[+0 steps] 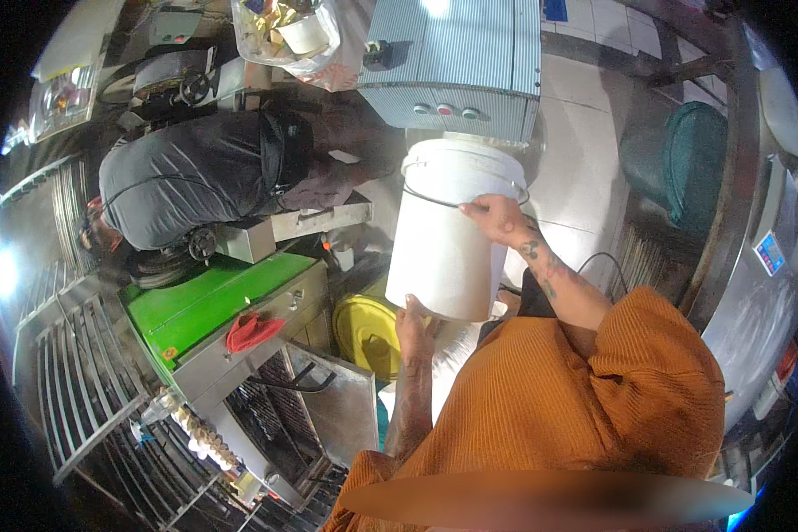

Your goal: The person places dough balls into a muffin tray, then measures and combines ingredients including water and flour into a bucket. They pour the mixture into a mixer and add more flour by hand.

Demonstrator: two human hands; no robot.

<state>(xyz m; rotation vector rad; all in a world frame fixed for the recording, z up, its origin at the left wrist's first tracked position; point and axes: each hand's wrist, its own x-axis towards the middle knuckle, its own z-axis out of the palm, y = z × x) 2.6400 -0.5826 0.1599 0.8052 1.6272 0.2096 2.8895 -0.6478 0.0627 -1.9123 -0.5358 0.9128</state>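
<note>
A large white plastic bucket (449, 233) is held tilted in front of me, its rim toward a metal machine housing. My right hand (499, 219) grips the bucket's wire handle near the rim, on its right side. With my left hand (415, 329) I hold the lower edge of the bucket at its base. The bucket's inside is hidden from view. Beneath its base a white sack (453, 342) partly shows, beside a yellow round tub or lid (369, 336).
A ribbed metal housing (459, 53) with several buttons stands beyond the bucket. Another person (186, 173) bends over at left, near a green-topped cabinet (219, 302) with a red cloth (254, 331) and an open door (336, 399). A dark green bin (678, 163) stands at right.
</note>
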